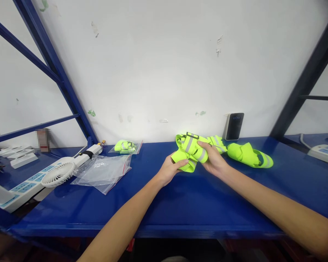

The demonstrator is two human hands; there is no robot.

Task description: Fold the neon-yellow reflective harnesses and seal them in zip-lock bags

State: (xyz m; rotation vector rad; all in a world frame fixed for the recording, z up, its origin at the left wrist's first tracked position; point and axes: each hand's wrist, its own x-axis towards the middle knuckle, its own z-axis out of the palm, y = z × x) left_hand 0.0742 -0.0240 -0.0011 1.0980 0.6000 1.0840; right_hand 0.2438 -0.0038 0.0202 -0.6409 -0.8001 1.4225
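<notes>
A bundle of neon yellow-green reflective straps with grey stripes lies on the blue shelf near the wall. My left hand grips its lower left end, fingers curled round the fabric. My right hand is wrapped round the bundle's right side, thumb on top. A second rolled yellow-green strap rests on the shelf just right of my right hand. A third one sits inside a clear bag further left by the wall.
A stack of empty clear zip bags lies left of my hands. A small white fan and white power strips sit at the left. A dark power bank leans on the wall. Blue rack posts stand at both sides.
</notes>
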